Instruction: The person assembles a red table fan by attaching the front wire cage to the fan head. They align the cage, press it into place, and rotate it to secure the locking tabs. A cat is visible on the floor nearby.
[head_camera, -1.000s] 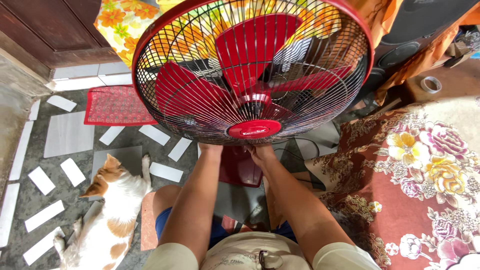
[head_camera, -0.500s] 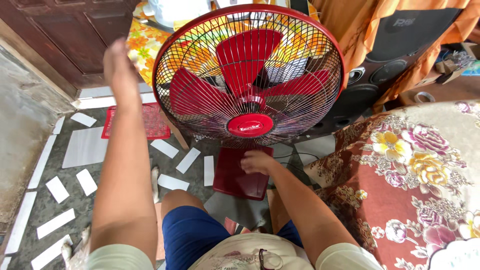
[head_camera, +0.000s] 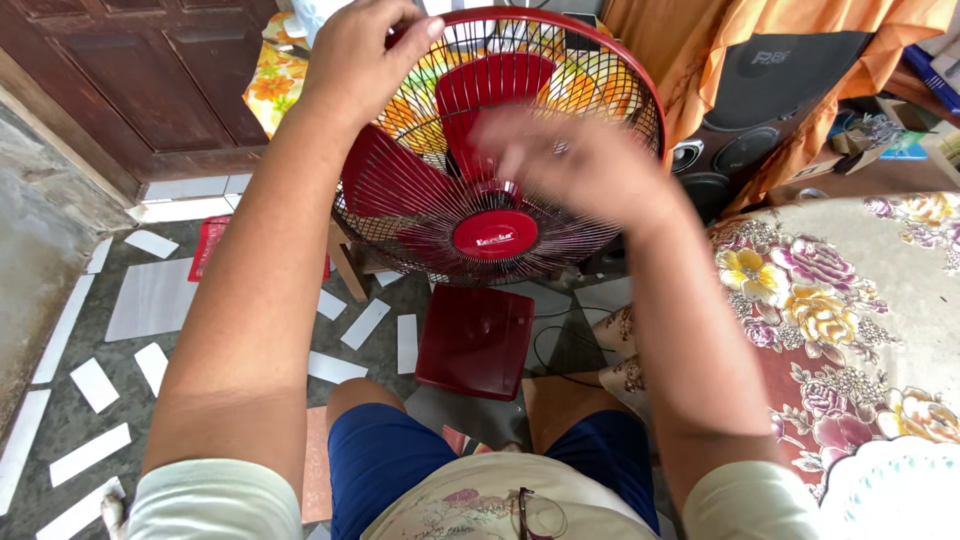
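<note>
A red pedestal fan (head_camera: 495, 236) with a round wire grille and red blades stands in front of my knees, its square red base (head_camera: 475, 340) on the floor. My left hand (head_camera: 362, 52) is up at the grille's top left rim, fingers curled over the red ring. My right hand (head_camera: 572, 160) is raised in front of the grille's right half. It is blurred by motion, so its fingers are unclear. I sit low, with blue shorts and bare knees showing below.
A flowered brown cloth (head_camera: 840, 300) covers a raised surface on the right. Black speakers (head_camera: 735, 150) under orange fabric stand behind the fan. A wooden door (head_camera: 130, 80) is at the back left. A black cable (head_camera: 560, 350) lies by the base, and a red mat (head_camera: 212, 250) lies on the tiled floor.
My left hand has come over from the left and taken the grille's top rim. My right hand has risen from the base to the front of the grille. The view has drawn back.
</note>
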